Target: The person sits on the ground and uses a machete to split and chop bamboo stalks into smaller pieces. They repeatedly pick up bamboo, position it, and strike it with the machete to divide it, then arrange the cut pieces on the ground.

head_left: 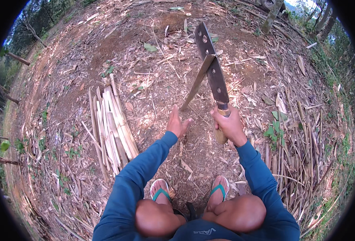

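My right hand (230, 124) is wrapped round the wooden handle of a machete (216, 76), whose broad dark blade has several round holes. The blade points up and away from me. A thin wooden stick (194, 88) slants up from near the ground, its upper end meeting the blade around the middle; whether the edge is sunk into it I cannot tell. Beside the stick's lower end is my left hand (178, 123), open, fingers stretched and thumb apart, holding nothing.
To the left lies a bundle of pale split sticks (115, 124). On the right is a heap of thin brown stalks (296, 160). Dry leaves and chips cover the sloping soil. A tree trunk (272, 16) rises at the far right. My sandalled feet (160, 189) are close below.
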The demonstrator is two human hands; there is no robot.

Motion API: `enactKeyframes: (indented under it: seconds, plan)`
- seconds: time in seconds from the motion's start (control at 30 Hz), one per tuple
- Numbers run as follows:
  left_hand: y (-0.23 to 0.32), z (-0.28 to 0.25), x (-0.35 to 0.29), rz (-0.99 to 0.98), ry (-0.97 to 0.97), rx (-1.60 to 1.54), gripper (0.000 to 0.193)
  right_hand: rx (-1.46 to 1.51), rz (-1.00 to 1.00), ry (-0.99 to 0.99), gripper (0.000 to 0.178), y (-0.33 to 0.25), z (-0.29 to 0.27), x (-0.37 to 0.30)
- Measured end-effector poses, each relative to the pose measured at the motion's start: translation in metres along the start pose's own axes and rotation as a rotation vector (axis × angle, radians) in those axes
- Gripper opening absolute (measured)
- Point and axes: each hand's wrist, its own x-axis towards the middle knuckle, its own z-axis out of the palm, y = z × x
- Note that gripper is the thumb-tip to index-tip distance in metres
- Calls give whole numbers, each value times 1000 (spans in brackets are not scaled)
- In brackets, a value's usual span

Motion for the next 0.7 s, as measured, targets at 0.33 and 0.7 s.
enactKeyframes:
  seconds: [0.33, 0.7]
  plan:
    - [103, -98, -33, 313, 261, -60, 63, 123, -92, -2, 19, -73, 1, -71]
    - [86, -9, -72, 236, -566, -390, 83, -53, 109, -23, 26, 41, 12, 20]
